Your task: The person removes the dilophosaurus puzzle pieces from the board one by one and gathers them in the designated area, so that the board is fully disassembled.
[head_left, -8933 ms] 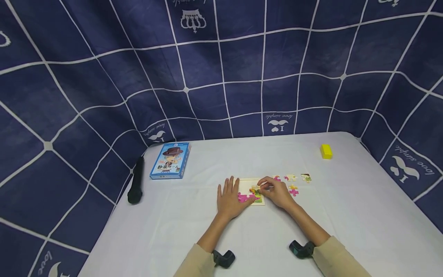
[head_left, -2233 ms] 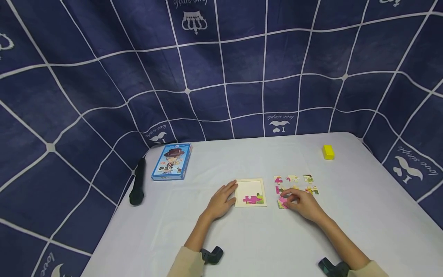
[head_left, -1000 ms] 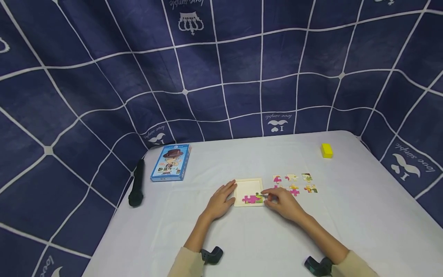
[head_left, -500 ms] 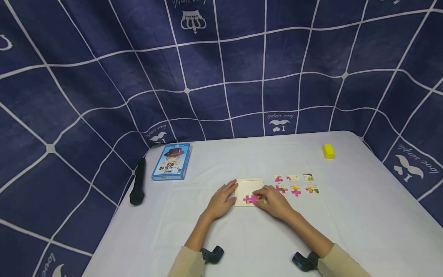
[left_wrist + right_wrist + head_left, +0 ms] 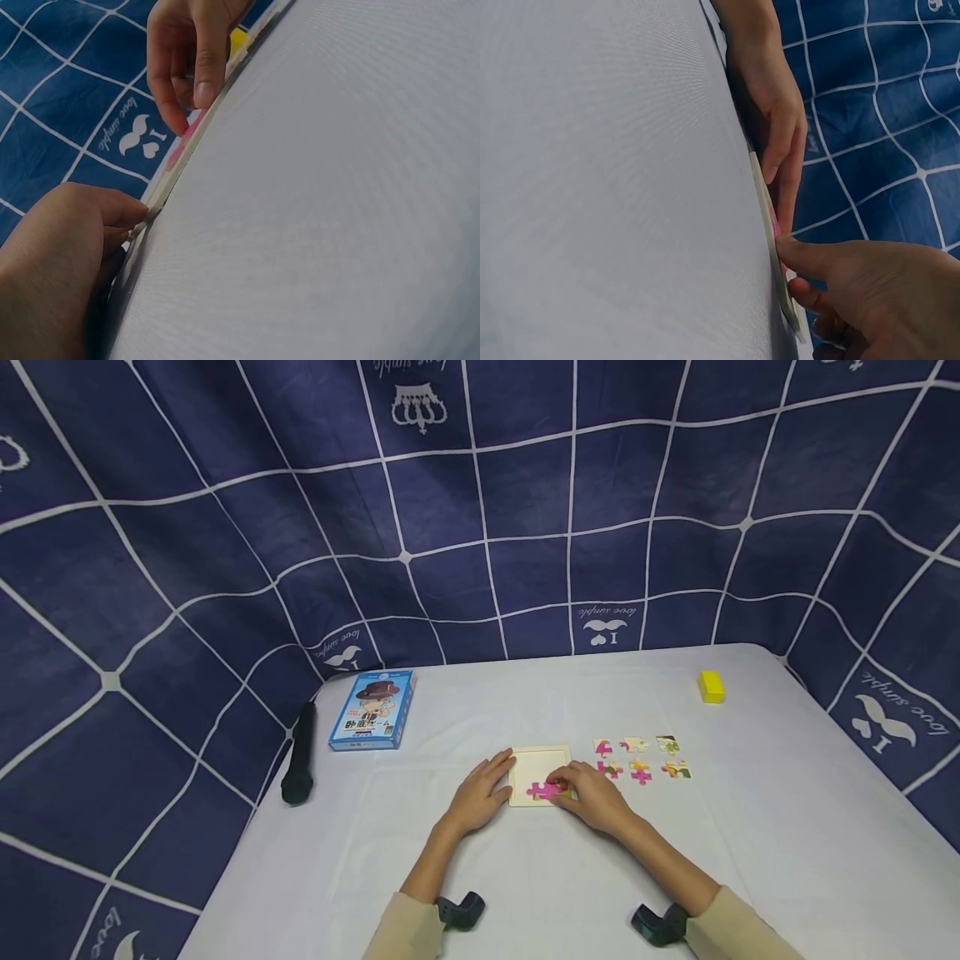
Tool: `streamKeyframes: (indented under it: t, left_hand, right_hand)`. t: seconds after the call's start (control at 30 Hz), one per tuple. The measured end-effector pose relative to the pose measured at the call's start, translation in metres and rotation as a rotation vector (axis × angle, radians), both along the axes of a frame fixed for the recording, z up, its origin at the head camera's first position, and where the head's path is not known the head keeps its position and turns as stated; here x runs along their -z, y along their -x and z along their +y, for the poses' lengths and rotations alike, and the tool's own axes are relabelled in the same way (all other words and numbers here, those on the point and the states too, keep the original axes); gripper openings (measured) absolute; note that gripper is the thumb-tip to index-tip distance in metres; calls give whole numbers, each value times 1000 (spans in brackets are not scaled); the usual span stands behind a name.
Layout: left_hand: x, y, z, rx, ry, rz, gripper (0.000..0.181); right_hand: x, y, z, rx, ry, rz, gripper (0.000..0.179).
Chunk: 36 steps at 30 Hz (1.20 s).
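A square, pale puzzle tray [image 5: 538, 750] lies on the white table, with pink and green puzzle pieces [image 5: 536, 791] in its lower part. My left hand [image 5: 476, 798] rests along the tray's left edge, fingers extended and thumb near its lower left corner. At the lower right of the tray, my right hand [image 5: 596, 797] has thumb and index finger on a puzzle piece, mostly hidden beneath them. In the left wrist view, the fingertips of the right hand [image 5: 191, 52] are down at the pink pieces [image 5: 180, 150]. Several loose puzzle pieces [image 5: 640, 772] lie in two rows right of the tray.
A blue game box [image 5: 371, 710] and a black microphone-shaped object [image 5: 300, 756] lie at the left. A yellow block [image 5: 712, 687] sits at the back right. A dark blue checked curtain [image 5: 480, 502] hangs behind the white table [image 5: 540, 877].
My right hand has carried a puzzle piece from the near loose spot leftward into the tray, staying there since half a second ago. My left hand has stayed at the tray edge since 2.2 seconds ago.
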<state>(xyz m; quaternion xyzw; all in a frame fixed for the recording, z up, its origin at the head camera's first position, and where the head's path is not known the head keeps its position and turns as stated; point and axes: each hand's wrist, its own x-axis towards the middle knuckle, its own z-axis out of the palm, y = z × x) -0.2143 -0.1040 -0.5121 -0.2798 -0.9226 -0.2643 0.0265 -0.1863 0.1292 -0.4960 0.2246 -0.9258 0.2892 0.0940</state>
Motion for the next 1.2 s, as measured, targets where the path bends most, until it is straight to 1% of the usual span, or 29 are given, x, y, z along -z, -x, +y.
streamKeyframes:
  t: [0.1, 0.27, 0.53, 0.73, 1.0, 1.1, 1.2]
  left_hand:
    - [0, 0, 0, 3, -8, 5, 52]
    - [0, -1, 0, 2, -3, -2, 52]
    - [-1, -1, 1, -1, 4, -7, 52]
    - [-1, 1, 1, -1, 11, -1, 52]
    - [1, 2, 1, 0, 17, -1, 52]
    - [1, 2, 1, 0, 21, 3, 52]
    - [1, 2, 1, 4, 20, 6, 52]
  right_hand:
    - [0, 0, 0, 9, 13, -8, 25]
    - [1, -1, 0, 16, 83, -31, 27]
    - [3, 1, 2, 4, 150, 15, 26]
    - [5, 2, 2, -4, 185, 4, 24]
    - [10, 5, 2, -37, 279, 3, 23]
    - [7, 4, 2, -39, 323, -13, 22]
    - [0, 2, 2, -36, 363, -30, 20]
